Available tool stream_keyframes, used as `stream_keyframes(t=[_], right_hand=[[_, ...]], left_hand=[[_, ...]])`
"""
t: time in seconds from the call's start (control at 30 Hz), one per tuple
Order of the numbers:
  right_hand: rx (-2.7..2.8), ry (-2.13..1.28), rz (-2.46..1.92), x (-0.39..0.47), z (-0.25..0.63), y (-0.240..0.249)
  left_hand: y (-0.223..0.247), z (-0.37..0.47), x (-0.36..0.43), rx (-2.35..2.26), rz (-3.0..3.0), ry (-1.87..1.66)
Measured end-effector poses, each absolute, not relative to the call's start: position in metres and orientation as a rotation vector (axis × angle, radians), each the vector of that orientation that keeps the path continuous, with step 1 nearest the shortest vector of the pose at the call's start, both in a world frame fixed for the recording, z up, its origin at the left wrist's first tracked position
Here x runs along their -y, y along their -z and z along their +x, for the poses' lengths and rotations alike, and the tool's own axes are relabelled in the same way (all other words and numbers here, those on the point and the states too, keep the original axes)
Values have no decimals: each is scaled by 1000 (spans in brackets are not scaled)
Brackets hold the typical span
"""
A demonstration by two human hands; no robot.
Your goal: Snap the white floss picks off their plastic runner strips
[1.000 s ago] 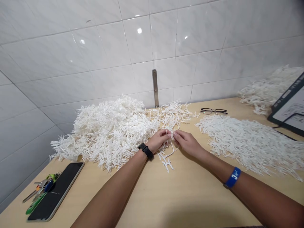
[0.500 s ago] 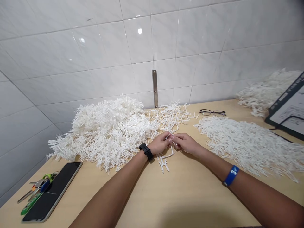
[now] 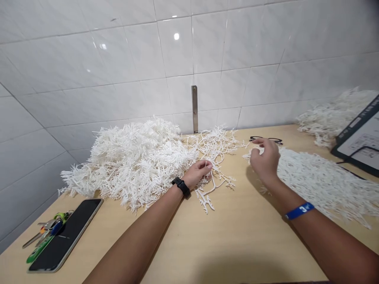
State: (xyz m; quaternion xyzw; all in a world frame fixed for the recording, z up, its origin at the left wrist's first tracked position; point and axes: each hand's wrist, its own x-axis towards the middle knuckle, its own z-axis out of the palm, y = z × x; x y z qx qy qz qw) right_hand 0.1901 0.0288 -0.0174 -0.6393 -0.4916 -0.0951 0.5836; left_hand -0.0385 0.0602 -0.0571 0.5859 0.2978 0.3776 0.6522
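My left hand [image 3: 200,172], with a black band at its wrist, pinches a white branched plastic piece [image 3: 217,186] beside the large heap of white pieces [image 3: 142,157]. The branches of that piece hang down onto the wooden table [image 3: 237,236]. Raised over the near left edge of the flat white pile [image 3: 319,181] is my right hand [image 3: 265,159], its thumb and fingers curled and apart, with nothing visible between them. A looser cluster of white pieces [image 3: 217,140] lies behind my left hand.
Black-framed glasses [image 3: 276,140] lie behind my right hand, partly hidden. At the left front are a phone [image 3: 66,236] and keys [image 3: 49,227]. A dark-framed board [image 3: 361,138] stands at the right, near another white heap [image 3: 340,112]. A tiled wall [image 3: 118,59] rises behind.
My right hand has left my left hand and moved right and up to the flat pile. The branched piece stays in my left hand, more of it now showing.
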Motion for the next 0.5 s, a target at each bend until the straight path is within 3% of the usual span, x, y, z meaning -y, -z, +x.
stream_keyframes(t=[0.23,0.5], right_hand=[[1803,-488,-1356,-10,136,36],[1987,-688,-1259,-14,134,50]], left_hand=[[55,-39,-60,-641,1382,-839],[54,-38,-58,-623,1421,-803]])
